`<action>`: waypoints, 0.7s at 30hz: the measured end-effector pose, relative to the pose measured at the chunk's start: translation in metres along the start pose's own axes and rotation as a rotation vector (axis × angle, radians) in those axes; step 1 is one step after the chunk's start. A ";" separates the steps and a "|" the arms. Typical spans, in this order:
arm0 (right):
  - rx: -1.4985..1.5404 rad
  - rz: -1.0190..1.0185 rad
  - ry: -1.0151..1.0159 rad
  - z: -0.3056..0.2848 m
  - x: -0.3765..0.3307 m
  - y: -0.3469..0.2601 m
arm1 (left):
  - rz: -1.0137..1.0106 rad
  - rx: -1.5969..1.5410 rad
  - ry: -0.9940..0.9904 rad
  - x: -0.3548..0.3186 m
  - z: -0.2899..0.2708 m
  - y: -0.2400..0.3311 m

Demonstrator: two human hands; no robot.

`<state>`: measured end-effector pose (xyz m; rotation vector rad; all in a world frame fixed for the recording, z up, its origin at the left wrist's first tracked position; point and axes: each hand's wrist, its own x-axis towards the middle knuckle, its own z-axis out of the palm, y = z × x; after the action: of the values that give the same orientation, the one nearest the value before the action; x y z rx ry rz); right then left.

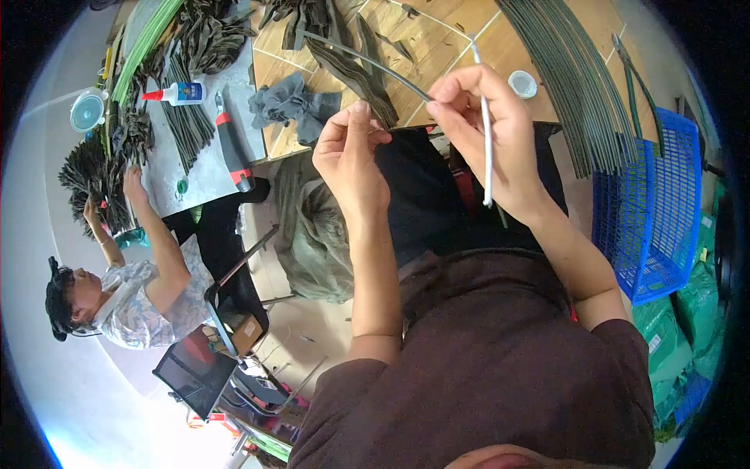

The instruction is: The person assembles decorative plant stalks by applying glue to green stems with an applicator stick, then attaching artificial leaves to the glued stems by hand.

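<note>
The right hand [506, 144] pinches a thin, dark green stick [406, 84]. The left hand [353, 160] curls, thumb up; I can't tell its grip.

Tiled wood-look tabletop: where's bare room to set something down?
Best: the tabletop between the pale grey sheet and dark olive fabric strips, beyond the blue-grey fabric flower. Smaller: beyond the small round white container, left of the long dark-green stems. Crowded: the far left, with light-green stems and bunched dark fabric.
</note>
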<state>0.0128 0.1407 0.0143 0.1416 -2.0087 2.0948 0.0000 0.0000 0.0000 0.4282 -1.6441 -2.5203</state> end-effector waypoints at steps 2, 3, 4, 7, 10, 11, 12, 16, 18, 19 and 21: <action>0.072 -0.011 0.006 0.002 0.004 0.002 | 0.061 0.031 0.022 -0.006 0.008 -0.001; 0.067 -0.007 0.002 0.003 0.004 0.001 | 0.057 0.025 0.026 -0.009 0.011 -0.002; 0.092 0.042 -0.011 0.004 0.005 -0.001 | 0.077 0.026 0.019 -0.011 0.014 -0.003; 0.116 0.036 -0.025 0.004 0.005 0.004 | 0.107 0.014 0.004 -0.016 0.019 -0.004; 0.159 0.069 -0.032 0.000 0.005 0.001 | 0.121 0.060 -0.055 -0.019 0.022 -0.001; 0.188 0.079 -0.032 -0.002 0.005 -0.002 | 0.103 0.051 -0.056 -0.020 0.024 0.001; 0.218 0.090 -0.031 -0.003 0.005 -0.004 | 0.087 0.044 -0.057 -0.022 0.025 0.002; 0.246 0.125 -0.033 -0.013 0.005 -0.016 | 0.055 0.010 -0.098 -0.025 0.024 0.009; 0.289 0.157 0.015 -0.019 0.004 -0.020 | 0.053 0.034 -0.099 -0.026 0.022 0.012; 0.286 0.155 0.017 -0.021 0.003 -0.022 | 0.052 0.060 -0.098 -0.026 0.020 0.014; 0.223 0.140 0.019 -0.024 0.002 -0.027 | 0.077 0.122 -0.069 -0.023 0.014 0.018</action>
<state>0.0193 0.1655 0.0402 0.0186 -1.8166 2.3946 0.0171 0.0106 0.0259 0.2849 -1.8095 -2.4140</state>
